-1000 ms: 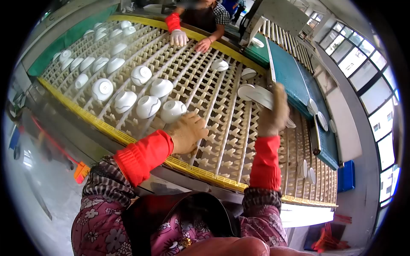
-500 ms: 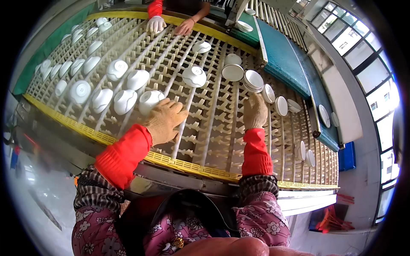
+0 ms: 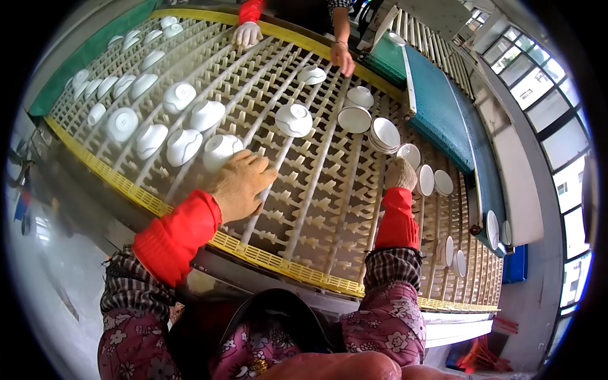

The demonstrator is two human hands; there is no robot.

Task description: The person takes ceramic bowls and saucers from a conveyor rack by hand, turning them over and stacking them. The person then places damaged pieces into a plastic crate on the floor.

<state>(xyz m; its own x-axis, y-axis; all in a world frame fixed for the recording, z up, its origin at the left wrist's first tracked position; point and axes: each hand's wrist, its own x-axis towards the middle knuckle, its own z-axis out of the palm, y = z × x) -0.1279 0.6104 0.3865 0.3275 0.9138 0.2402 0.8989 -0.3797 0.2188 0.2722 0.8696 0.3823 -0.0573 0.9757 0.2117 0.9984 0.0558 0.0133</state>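
The broad pegged rack (image 3: 278,261) carries white bowls base-up and tilted, its pegs and neighbouring bowls hemming them in; a teal belt (image 3: 437,136) and a co-worker's bare hand (image 3: 342,58) border the right-hand group. The left hand (image 3: 240,185) is loosely curled against an upturned bowl (image 3: 218,149), the right hand (image 3: 401,175) by a tilted bowl (image 3: 410,154) — whether either clasps, I cannot tell. Likely light, stiff, slick, brittle — best held by opposite walls near the rim.

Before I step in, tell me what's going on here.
Someone's gloved left hand is at an upturned bowl on the rack, and the gloved right hand is at another bowl; whether either grips is unclear. More bowls sit spread around. Across the rack, a co-worker's gloved hand and bare hand are near the far edge.
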